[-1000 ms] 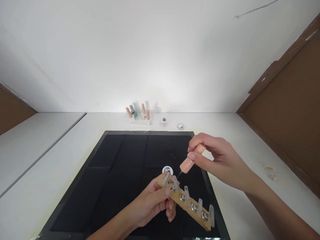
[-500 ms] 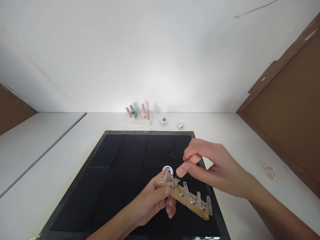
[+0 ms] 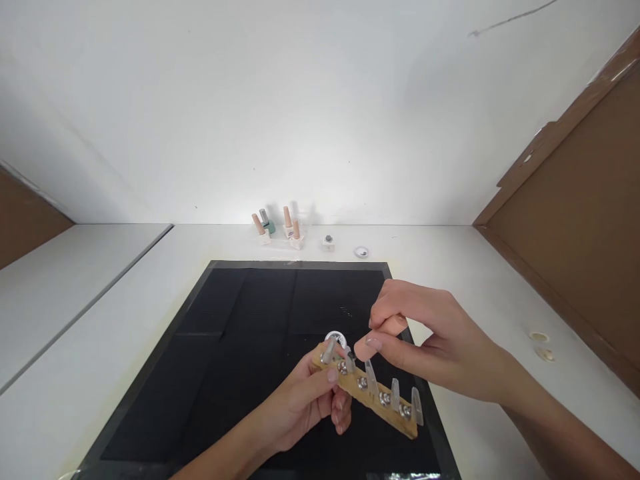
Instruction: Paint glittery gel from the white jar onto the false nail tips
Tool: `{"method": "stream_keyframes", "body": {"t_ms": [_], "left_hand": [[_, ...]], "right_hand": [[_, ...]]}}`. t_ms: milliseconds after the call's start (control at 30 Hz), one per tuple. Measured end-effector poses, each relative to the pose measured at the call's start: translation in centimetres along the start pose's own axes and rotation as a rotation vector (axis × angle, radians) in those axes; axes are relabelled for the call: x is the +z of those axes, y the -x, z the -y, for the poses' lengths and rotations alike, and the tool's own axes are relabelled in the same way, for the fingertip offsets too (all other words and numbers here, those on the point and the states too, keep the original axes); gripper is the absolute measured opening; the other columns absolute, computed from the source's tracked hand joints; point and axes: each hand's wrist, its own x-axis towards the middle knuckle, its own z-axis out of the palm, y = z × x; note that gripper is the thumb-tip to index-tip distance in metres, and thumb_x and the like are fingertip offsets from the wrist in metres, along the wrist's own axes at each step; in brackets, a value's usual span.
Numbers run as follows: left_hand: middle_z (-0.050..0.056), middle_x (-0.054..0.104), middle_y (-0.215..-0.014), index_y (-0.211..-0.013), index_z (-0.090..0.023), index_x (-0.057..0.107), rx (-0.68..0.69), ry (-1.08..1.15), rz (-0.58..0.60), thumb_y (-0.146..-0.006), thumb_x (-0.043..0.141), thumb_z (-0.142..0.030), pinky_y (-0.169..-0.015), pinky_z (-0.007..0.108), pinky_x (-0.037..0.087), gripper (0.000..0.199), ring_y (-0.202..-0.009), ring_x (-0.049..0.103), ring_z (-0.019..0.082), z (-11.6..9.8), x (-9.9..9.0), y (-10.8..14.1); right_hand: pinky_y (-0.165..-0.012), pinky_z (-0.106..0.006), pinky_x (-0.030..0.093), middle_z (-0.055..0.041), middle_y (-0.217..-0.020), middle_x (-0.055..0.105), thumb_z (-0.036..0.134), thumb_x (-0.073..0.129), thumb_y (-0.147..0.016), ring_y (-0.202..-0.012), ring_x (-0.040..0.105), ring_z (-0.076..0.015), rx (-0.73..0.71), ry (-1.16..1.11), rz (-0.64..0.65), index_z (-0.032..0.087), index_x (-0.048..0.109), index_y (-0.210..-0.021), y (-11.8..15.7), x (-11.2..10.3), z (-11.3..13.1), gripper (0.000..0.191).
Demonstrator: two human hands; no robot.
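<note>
My left hand [image 3: 313, 397] is closed around one end of a light wooden nail-tip stand [image 3: 373, 398]. Along it sit shiny metal knobs with several clear false nails [image 3: 371, 379] standing up. My right hand [image 3: 425, 327] pinches a peach nail polish brush cap [image 3: 381, 335] between thumb and fingers. Its dark brush end reaches down by the second false nail [image 3: 350, 360] from the left; whether the bristles touch it, I cannot tell. Just behind the stand's left end lies a small round white container [image 3: 335, 338], partly hidden by the nails.
A black mat [image 3: 225, 373] with taped edges covers the white table [image 3: 120, 320]. At the back stand several nail polish bottles [image 3: 264, 230], a small clear jar [image 3: 328, 244] and a round lid [image 3: 361, 252]. Two small round pieces [image 3: 542, 345] lie at right. Brown panels [image 3: 575, 193] flank the table.
My right hand with the brush cap has moved slightly right and down. The second false nail now shows more clearly by the brush, and the stand has shifted very slightly upward.
</note>
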Motion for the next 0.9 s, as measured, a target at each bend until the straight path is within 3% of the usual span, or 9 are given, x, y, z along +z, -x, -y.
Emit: {"method": "stream_keyframes", "body": {"t_ms": [533, 900], "left_hand": [[-0.005, 0.050, -0.051, -0.078, -0.016, 0.054, -0.021, 0.023, -0.014, -0.083, 0.060, -0.036, -0.043, 0.018, 0.041, 0.021, -0.041, 0.043, 0.006, -0.25, 0.39, -0.40], [-0.006, 0.048, -0.050, -0.083, -0.017, 0.055, -0.024, 0.023, -0.023, -0.084, 0.058, -0.036, -0.043, 0.018, 0.039, 0.019, -0.040, 0.042, 0.006, -0.16, 0.27, -0.38]], "right_hand": [[-0.052, -0.021, 0.037, 0.0036, -0.064, 0.052, 0.014, 0.058, -0.084, -0.061, 0.048, -0.0096, -0.014, 0.016, 0.025, 0.020, 0.049, -0.074, -0.19, 0.21, 0.30, 0.014], [-0.051, -0.022, 0.038, 0.0022, -0.065, 0.054, 0.018, 0.056, -0.086, -0.061, 0.049, -0.0108, -0.002, 0.001, 0.057, 0.021, 0.049, -0.073, -0.03, 0.27, 0.26, 0.015]]}}
